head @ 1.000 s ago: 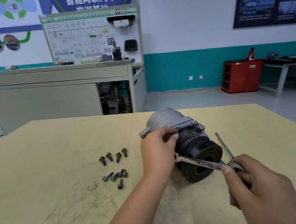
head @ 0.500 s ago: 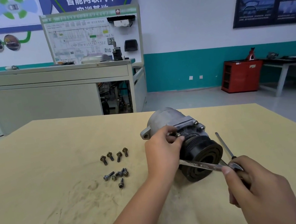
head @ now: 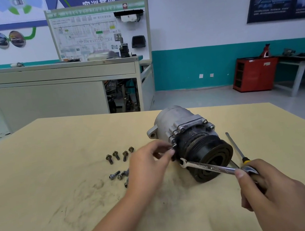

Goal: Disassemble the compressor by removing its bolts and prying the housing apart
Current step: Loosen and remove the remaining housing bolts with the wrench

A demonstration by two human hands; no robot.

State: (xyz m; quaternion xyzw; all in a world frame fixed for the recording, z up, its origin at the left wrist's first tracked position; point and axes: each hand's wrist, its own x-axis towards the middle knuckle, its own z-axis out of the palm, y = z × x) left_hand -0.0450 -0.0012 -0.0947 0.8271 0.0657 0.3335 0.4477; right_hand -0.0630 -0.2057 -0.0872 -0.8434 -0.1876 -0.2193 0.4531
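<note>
Seen from the head camera, the grey cast-metal compressor with a black pulley (head: 191,141) lay on its side on the pale wooden worktop (head: 55,159). The left hand (head: 151,167) pinched one small bolt (head: 173,147) at the flange, probably to draw it out with the fingers. The right hand (head: 268,193) gripped one chrome spanner (head: 207,167), kept ready. Of the loose dark bolts (head: 116,154), four lay in a row, and at least four more lay in a partly hidden group.

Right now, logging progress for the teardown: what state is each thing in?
Compressor: on its side, unopened, seated bolts remain.
Loose bolts: removed, on the table.
Pinched bolt: in left hand, against compressor.
Wrench: gripped by right hand, open end at compressor.
Screwdriver: handle hidden under right hand.
</note>
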